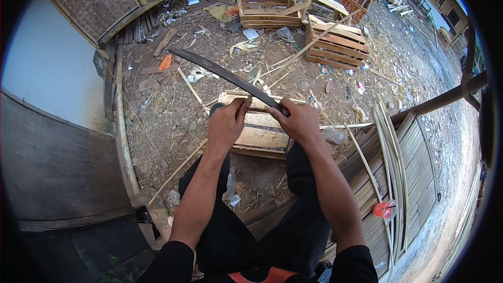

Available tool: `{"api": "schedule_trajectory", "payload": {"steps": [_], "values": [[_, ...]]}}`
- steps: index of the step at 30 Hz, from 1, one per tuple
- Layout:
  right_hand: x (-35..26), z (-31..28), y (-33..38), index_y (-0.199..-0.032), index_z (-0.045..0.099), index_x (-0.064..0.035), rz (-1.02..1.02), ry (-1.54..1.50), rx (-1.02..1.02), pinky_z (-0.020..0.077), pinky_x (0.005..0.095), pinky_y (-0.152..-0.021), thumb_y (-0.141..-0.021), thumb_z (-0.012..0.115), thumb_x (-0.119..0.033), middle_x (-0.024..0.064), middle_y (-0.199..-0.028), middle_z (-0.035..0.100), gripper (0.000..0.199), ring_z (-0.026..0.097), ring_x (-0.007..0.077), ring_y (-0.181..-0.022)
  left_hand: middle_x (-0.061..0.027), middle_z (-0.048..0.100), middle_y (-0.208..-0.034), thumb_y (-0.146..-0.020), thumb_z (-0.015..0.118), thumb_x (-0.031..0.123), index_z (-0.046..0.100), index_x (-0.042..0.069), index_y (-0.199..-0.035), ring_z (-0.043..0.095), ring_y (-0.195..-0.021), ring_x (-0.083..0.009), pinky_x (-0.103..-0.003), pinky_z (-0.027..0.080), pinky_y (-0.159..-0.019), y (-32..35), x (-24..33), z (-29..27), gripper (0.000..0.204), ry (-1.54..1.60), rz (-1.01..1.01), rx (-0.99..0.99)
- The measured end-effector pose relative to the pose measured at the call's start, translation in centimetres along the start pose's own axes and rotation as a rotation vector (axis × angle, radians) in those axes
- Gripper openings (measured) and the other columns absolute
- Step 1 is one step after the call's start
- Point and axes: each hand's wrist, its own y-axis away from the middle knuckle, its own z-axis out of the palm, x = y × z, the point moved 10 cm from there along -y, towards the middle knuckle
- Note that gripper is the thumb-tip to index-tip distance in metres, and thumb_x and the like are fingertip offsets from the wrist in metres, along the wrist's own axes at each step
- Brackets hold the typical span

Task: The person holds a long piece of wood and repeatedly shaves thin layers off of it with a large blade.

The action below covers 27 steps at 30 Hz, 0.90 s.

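Two hands grip one long curved blade above a low wooden frame.

From the head camera, the right hand (299, 120) closes around the handle end of the dark blade (222, 73), which runs up and to the left, well past both hands, its tip hanging over the littered dirt. The left hand (226, 121) sits just beside the right, curled shut, its thumb touching the blade's underside near the handle; something dark shows behind its fingers, too hidden to identify. Under both hands lies one frame of pale wooden slats (260, 137). Four slatted crates (336, 42) stand farther off on the ground. One bundle of bamboo strips (390, 157) rests to the right, on a slatted bamboo panel.
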Motion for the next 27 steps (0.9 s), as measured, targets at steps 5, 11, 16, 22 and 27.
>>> {"api": "schedule_trajectory", "payload": {"steps": [5, 11, 16, 22, 27], "values": [[-2.3, 0.4, 0.5, -0.078, 0.064, -0.0117, -0.177, 0.145, 0.067, 0.0465, 0.0436, -0.047, -0.084, 0.067, -0.058, 0.0092, -0.053, 0.06, 0.047, 0.063, 0.0318, -0.051, -0.0226, 0.064, -0.07, -0.096, 0.06, 0.026, 0.069, 0.008, -0.101, 0.062, -0.068, -0.044, -0.051, 0.046, -0.057, 0.7, 0.1, -0.5, 0.021, -0.015, 0.027, -0.002], [-2.2, -0.4, 0.9, -0.069, 0.064, -0.0131, -0.285, 0.242, 0.201, 0.0454, 0.0399, -0.041, -0.082, 0.066, -0.062, 0.0063, -0.047, 0.057, 0.051, 0.06, 0.0267, -0.043, -0.023, 0.064, -0.071, -0.096, 0.058, 0.028, 0.07, 0.01, -0.1, 0.063, -0.069, -0.0442, -0.052, 0.046, -0.059, 1.2, 0.4, 0.1, 0.022, -0.114, -0.077, -0.082], [0.0, -0.9, 0.4, -0.067, 0.062, -0.0133, -0.21, 0.339, 0.231, 0.0446, 0.0397, -0.04, -0.081, 0.067, -0.061, 0.0059, -0.046, 0.056, 0.05, 0.06, 0.0262, -0.043, -0.0221, 0.064, -0.071, -0.098, 0.055, 0.032, 0.07, 0.01, -0.1, 0.062, -0.068, -0.0441, -0.052, 0.046, -0.059, 1.8, -0.2, -0.9, 0.028, -0.117, -0.105, -0.069], [0.4, -0.7, 0.6, -0.074, 0.062, -0.0122, -0.178, 0.292, 0.182, 0.0444, 0.0419, -0.042, -0.085, 0.063, -0.06, 0.0077, -0.046, 0.055, 0.049, 0.06, 0.0291, -0.044, -0.0216, 0.064, -0.069, -0.098, 0.055, 0.037, 0.071, 0.008, -0.107, 0.065, -0.065, -0.0397, -0.046, 0.049, -0.06, 2.5, -1.4, -1.1, 0.035, -0.117, -0.14, -0.077], [-3.7, 0.8, 1.7, -0.071, 0.062, -0.0112, -0.314, 0.25, 0.128, 0.0454, 0.0395, -0.043, -0.084, 0.064, -0.061, 0.0058, -0.048, 0.057, 0.052, 0.061, 0.0271, -0.046, -0.0217, 0.064, -0.07, -0.098, 0.055, 0.037, 0.071, 0.008, -0.106, 0.065, -0.068, -0.0399, -0.046, 0.048, -0.06, 2.9, -0.4, -1.3, 0.034, -0.221, -0.095, -0.034]]}}
